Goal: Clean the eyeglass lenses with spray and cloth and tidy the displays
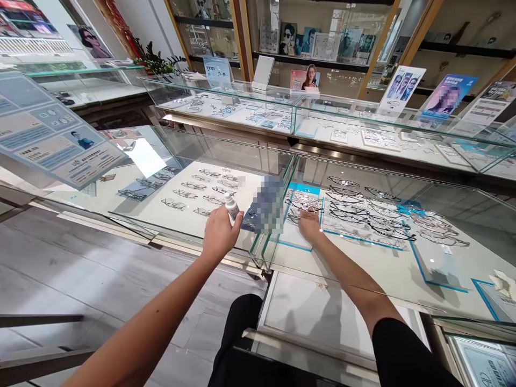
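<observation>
My left hand [220, 231] is wrapped round a small white spray bottle [231, 204], its nozzle pointing up above the fingers, over the left glass display case. Inside the right glass case, my right hand [310, 223] reaches to a pair of glasses [304, 202] at the left end of the display. Its fingers are bent together at the frame; what exactly they pinch is too small to make out. Rows of dark-rimmed glasses [350, 209] lie just right of that hand on a blue-edged clear board. More glasses [193, 185] rest on a white board in the left case.
A glass partition [288, 177] stands between the two cases. A large printed sign [52, 129] leans at the left. Behind runs another glass counter [250, 99] with upright cards. An open white drawer [314, 317] is below the right case.
</observation>
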Demonstrator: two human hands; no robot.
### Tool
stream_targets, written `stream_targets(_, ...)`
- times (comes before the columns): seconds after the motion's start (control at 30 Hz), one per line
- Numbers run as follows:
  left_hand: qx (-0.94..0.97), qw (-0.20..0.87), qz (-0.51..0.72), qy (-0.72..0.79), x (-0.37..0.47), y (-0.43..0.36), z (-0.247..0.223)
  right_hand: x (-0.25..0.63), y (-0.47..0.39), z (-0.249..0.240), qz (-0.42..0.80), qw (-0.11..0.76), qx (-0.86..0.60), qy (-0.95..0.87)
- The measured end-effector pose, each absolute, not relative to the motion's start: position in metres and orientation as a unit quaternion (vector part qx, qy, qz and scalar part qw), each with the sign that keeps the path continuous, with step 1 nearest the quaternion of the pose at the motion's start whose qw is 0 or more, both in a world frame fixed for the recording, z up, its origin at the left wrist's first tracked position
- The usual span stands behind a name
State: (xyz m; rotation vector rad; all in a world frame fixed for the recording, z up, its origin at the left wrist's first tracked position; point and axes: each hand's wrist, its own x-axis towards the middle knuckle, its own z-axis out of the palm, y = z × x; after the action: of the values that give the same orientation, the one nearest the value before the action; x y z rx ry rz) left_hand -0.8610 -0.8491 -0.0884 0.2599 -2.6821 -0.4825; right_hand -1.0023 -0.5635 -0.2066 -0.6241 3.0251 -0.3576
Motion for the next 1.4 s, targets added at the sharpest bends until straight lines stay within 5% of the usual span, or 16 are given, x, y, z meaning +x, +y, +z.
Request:
stream_targets(0.23, 0.088, 0.21, -0.166, -0.96, -0.862, -0.848, -0.089, -0.915, -0.54, -0.184, -0.148, 0.013, -0.227, 0.962)
stream_targets(0.47, 0.091, 0.214, -0.158, -0.96, -0.862, -0.847, -0.089, -0.819, -0.511, -0.159, -0.208, 0.139, -0.307, 0.918)
stream_targets(0.7, 0.093, 0.214, -0.161, -0.959, -0.861, -0.845, -0.089, -0.756, -0.483, -0.065, -0.333, 0.2, -0.364, 0.846)
stream_targets(0.97, 0.093, 0.208, -0.153, -0.962, -0.861, -0.844, -0.087, -0.881, -0.498, 0.024, -0.273, -0.016, -0.305, 0.912)
stream_targets(1.17, 0.092, 0.204, -0.158, -0.962, -0.86, -0.847, -0.086, -1.006, -0.533, 0.007, -0.148, -0.082, -0.196, 0.966)
stream_targets(1.4, 0.081, 0.216, -0.173, -0.958, -0.86, -0.85, -0.087, -1.054, -0.562, -0.035, -0.109, -0.091, -0.177, 0.974)
